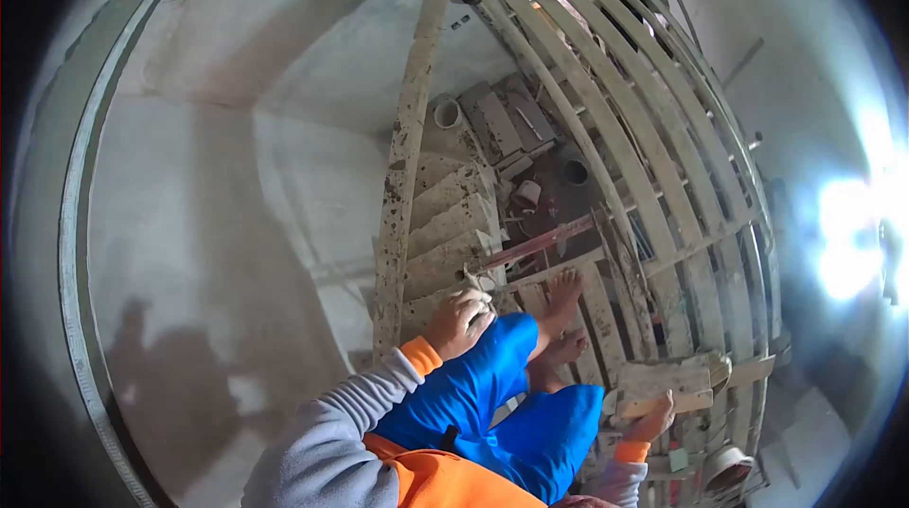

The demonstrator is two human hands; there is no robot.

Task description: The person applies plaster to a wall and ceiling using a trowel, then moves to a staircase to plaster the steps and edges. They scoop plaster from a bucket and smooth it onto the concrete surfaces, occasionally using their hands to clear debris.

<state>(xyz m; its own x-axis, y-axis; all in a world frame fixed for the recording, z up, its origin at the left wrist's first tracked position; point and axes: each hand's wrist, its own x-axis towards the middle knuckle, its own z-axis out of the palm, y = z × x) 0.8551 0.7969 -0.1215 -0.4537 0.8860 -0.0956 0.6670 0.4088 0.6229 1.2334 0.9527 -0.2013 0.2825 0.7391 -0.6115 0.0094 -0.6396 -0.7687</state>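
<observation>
My left hand (459,323) is over my left knee, its fingers curled together beside a pale scrap of cord or cloth (483,292) at the edge of the planks. What it holds, if anything, is too small to name. At the lower right, my right hand (651,421) has its fingers closed at the lower edge of a worn wooden board (665,379) with a lighter strip along it. My bare feet (566,292) rest on the wooden slats (598,304), below the bent knees in blue trousers (454,394).
A long spattered plank (407,158) rises at centre left beside concrete steps (445,224). Curved slats (653,129) fill the right. Buckets (447,113) stand far below. A white container (727,468) is at lower right. A long metal-edged strip (71,205) runs down the left.
</observation>
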